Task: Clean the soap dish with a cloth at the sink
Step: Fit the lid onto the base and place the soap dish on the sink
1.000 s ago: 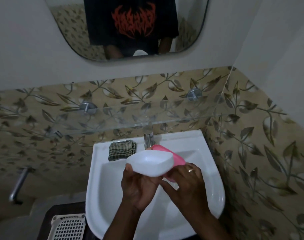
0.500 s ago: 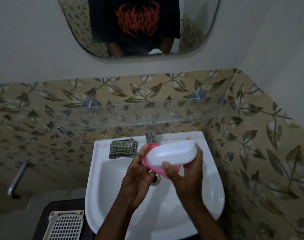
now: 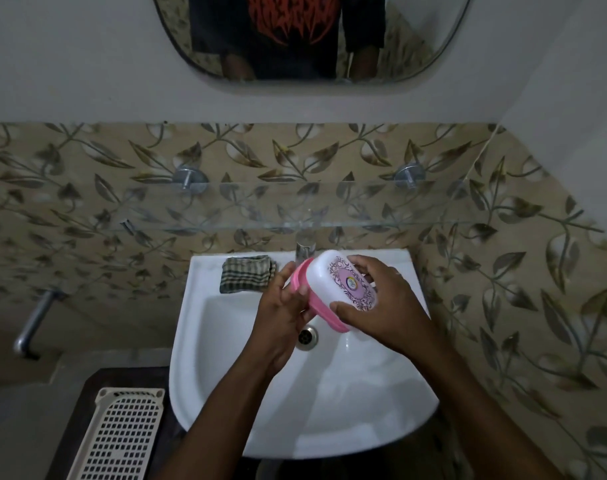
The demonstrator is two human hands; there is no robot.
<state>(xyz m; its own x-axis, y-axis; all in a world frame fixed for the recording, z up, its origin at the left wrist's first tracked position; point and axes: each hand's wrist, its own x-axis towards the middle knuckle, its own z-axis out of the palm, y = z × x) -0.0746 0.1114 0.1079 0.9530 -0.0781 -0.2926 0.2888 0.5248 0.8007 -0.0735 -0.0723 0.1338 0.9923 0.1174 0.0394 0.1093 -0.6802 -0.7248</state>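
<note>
Your left hand point(image 3: 284, 306) and right hand point(image 3: 385, 306) meet over the basin of the sink point(image 3: 198, 358), just above the drain point(image 3: 307, 336). Both grip the soap dish point(image 3: 343, 282). It is held tilted in the air, clear of the porcelain, with the white lid and its printed label uppermost and the pink base beneath.

Left hand: thumb and fingers pinch the pink rim at the left end. Right hand: curled round the right side, thumb at the near end, fingers over the far end. In this dim light it cannot be confirmed whether lid and base are fully seated.

Assessment: light, stiff moulded plastic, smooth and likely slippery once wet, with two parts liable to separate. Take hold across the long sides, spanning the seam, not by the lid alone.

The cloth point(image 3: 246, 273), folded and checked, lies on the sink's far left corner, near the tap point(image 3: 305, 249) at the far edge. Judge it soft and easily bunched in one hand.
</note>
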